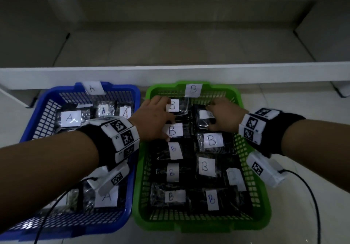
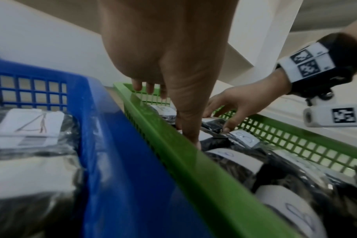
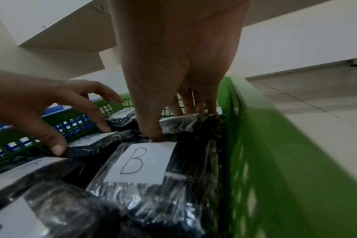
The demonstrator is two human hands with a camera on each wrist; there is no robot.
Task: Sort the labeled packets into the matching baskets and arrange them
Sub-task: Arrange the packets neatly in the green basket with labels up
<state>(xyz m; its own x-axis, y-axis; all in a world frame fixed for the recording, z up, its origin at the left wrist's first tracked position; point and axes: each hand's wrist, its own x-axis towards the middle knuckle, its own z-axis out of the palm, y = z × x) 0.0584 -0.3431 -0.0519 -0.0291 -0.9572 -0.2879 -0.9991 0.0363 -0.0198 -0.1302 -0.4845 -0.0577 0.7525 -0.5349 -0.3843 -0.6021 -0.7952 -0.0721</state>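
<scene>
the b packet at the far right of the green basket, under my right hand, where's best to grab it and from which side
Grip the far-right B packet by its two long edges, coming straight down from above. It lies flat, hemmed in by the green basket wall and neighbouring packets, so side approaches look blocked. The right hand already spans it, thumb on the near edge and fingers on the far edge. The wrap looks slippery, so pinch firmly.

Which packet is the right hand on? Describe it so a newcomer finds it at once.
Start at the green basket tagged B, on the right of the blue basket. Go to its far right corner, where the right hand grips the last packet in the right column. Unlike its neighbours' plain B labels, its label is half hidden under the fingers.
</scene>
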